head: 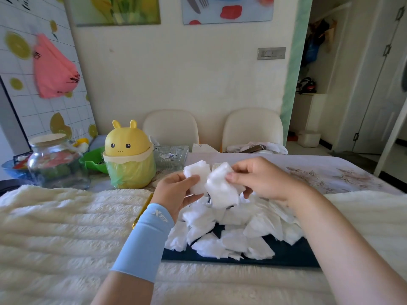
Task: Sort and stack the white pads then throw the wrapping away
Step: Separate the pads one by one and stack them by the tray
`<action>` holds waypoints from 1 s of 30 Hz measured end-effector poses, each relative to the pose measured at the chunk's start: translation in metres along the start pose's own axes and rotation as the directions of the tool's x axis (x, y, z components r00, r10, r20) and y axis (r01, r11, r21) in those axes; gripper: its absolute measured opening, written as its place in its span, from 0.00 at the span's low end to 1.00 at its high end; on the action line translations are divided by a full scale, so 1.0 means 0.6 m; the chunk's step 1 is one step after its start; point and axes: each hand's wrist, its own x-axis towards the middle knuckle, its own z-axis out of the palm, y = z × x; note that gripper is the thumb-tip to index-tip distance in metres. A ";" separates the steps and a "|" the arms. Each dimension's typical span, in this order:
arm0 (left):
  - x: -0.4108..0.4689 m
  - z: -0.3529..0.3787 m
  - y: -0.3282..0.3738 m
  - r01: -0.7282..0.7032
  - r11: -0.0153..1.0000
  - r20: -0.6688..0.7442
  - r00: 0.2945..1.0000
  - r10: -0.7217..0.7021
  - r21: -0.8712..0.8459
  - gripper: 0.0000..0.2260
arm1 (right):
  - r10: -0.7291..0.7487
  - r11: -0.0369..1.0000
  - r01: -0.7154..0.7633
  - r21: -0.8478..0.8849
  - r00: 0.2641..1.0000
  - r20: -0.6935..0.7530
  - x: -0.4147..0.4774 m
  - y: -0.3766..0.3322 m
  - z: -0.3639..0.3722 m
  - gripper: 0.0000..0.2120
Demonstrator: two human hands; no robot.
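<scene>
Fluffy cream blanket [55,216] covers table; yellow bunny-faced bin [127,155] with bag liner stands beyond left hand [174,192]. Left forearm in light-blue sleeve [145,238], hand raised above table, palm turned inward, thumb and fingers pinching small stack of white pads [197,175]. Just right of it, touching stack, single crumpled pad [220,190] hangs from right hand [257,177], thumb and curled fingers gripping its upper edge, bare forearm angled in from lower right. Below both hands, loose pile of pads [237,234] lies on dark mat [286,254].
</scene>
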 end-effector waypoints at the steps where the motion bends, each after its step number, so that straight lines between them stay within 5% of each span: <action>1: -0.001 0.002 0.000 -0.002 1.000 -0.002 1.000 0.002 0.007 0.02 | 0.009 0.994 -0.008 0.108 1.000 -0.013 0.000 -0.002 0.001 0.06; 4: -0.004 0.008 -0.003 -0.001 1.000 0.016 1.000 0.000 0.022 0.04 | 0.047 0.933 -0.037 0.358 0.999 -0.019 0.001 -0.009 0.013 0.08; 7: -0.007 0.015 -0.003 0.008 1.000 0.040 0.999 -0.009 0.011 0.07 | 0.103 0.920 -0.071 0.387 0.993 -0.062 0.006 -0.007 0.026 0.08; 10: -0.010 0.016 0.001 0.002 1.000 -0.066 0.998 -0.002 0.003 0.05 | 0.148 0.946 -0.112 0.304 0.984 -0.098 0.008 -0.001 0.026 0.05; 14: -0.001 -0.004 0.012 -0.104 0.991 -0.256 0.959 0.122 0.083 0.06 | 0.172 0.982 -0.184 -0.051 0.967 -0.188 0.006 0.006 0.016 0.07; 17: -0.004 -0.008 0.022 -0.094 0.995 0.000 0.996 0.094 -0.024 0.03 | 0.201 0.978 -0.207 0.001 0.952 -0.232 0.008 0.004 0.021 0.07; 20: -0.008 -0.004 0.010 -0.014 0.995 0.292 0.956 -0.015 0.099 0.08 | 0.246 0.951 -0.206 0.231 0.956 -0.162 0.007 -0.004 0.031 0.06; 23: -0.008 0.002 -0.002 0.040 0.980 0.322 0.941 -0.101 0.193 0.11 | 0.283 0.915 -0.219 0.337 0.947 -0.152 0.004 -0.004 0.029 0.06; 30: -0.003 -0.007 -0.002 -0.010 0.957 0.262 0.963 -0.070 0.290 0.10 | 0.264 0.961 -0.202 0.190 0.876 -0.405 0.007 0.008 -0.005 0.06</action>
